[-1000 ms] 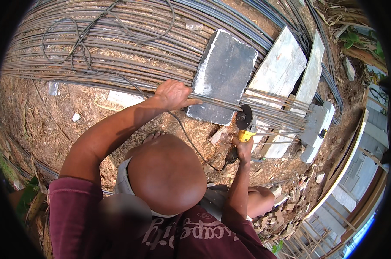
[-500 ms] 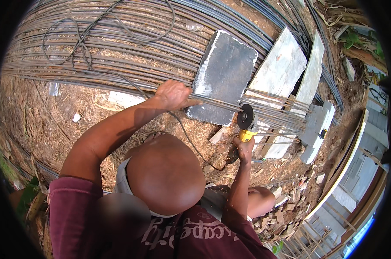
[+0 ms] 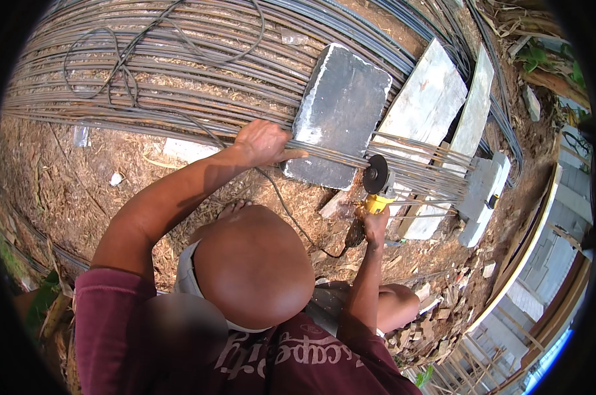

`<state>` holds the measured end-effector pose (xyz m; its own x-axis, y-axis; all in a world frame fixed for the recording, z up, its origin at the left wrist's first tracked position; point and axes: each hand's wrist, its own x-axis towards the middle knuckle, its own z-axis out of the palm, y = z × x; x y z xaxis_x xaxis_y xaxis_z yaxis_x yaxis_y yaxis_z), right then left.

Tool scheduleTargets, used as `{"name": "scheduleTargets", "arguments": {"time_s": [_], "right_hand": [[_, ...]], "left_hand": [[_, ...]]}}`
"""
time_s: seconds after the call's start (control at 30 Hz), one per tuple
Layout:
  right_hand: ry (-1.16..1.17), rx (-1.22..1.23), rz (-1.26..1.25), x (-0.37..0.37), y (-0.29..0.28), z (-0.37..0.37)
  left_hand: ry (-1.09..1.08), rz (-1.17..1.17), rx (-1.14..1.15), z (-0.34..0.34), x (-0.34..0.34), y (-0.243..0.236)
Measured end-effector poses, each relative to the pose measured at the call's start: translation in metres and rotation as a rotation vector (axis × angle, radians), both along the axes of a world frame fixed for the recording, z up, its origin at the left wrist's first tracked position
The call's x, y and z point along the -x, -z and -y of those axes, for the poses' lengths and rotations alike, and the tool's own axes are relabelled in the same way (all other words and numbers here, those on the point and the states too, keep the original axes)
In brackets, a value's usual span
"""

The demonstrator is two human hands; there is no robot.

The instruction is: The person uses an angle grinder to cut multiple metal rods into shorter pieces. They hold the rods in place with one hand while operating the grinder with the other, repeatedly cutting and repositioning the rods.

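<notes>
My left hand [image 3: 263,141] is closed over a few thin steel rods [image 3: 327,153], its thumb pointing right along them. The rods cross the lower part of a dark slab with white edges [image 3: 345,108]. In my right hand [image 3: 375,226] is a yellow and black angle grinder [image 3: 378,203]. Its dark round disc [image 3: 376,173] stands at the rods' right part, just past the slab; the disc hides whether they are cut there. Small orange sparks show beside the grinder and below it. A dark cord [image 3: 281,209] runs from the grinder toward my left hand.
Many long steel bars [image 3: 179,66] lie across the ground beyond my left hand. Pale boards [image 3: 423,99] lie right of the slab, with shorter rods [image 3: 429,172] across them, reaching a grey block [image 3: 482,191]. Rubble [image 3: 436,322] lies at the lower right.
Both hands keep nearly the same places and holds. The grinder and its disc have shifted only slightly, and orange sparks now show close to my right hand.
</notes>
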<state>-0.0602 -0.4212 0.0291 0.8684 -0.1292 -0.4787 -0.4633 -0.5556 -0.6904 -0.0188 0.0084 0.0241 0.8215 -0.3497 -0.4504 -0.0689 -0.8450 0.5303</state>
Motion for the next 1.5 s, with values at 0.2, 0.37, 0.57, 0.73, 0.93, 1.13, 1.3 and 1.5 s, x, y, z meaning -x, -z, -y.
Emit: {"name": "scheduleTargets", "arguments": {"time_s": [0.2,0.37,0.57,0.73,0.93,1.13,1.3,1.5], "right_hand": [[0.003,-0.045,-0.032,0.007,-0.003,-0.009],[0.177,-0.110,0.009,0.001,-0.018,-0.019],[0.495,-0.328,0.253,-0.032,-0.110,-0.018],[0.664,-0.501,0.376,-0.034,-0.209,0.020],[0.777,-0.586,0.542,0.005,-0.270,0.079],[1.063,-0.679,0.510,0.053,-0.250,0.096],[0.995,-0.857,0.659,0.071,-0.259,0.109],[1.105,-0.860,0.684,0.066,-0.259,0.112]], "left_hand": [[-0.024,-0.023,-0.009,-0.004,-0.005,0.000],[-0.031,-0.012,0.025,-0.002,-0.001,-0.002],[-0.035,-0.074,0.002,0.000,-0.006,-0.008],[0.034,-0.147,0.106,-0.016,-0.015,-0.001],[0.126,-0.389,0.035,-0.069,-0.013,-0.008],[0.273,-0.364,-0.183,-0.058,-0.027,-0.030],[0.343,-0.233,-0.243,-0.018,-0.060,-0.053],[0.322,-0.137,0.074,0.151,-0.132,-0.062]]}}
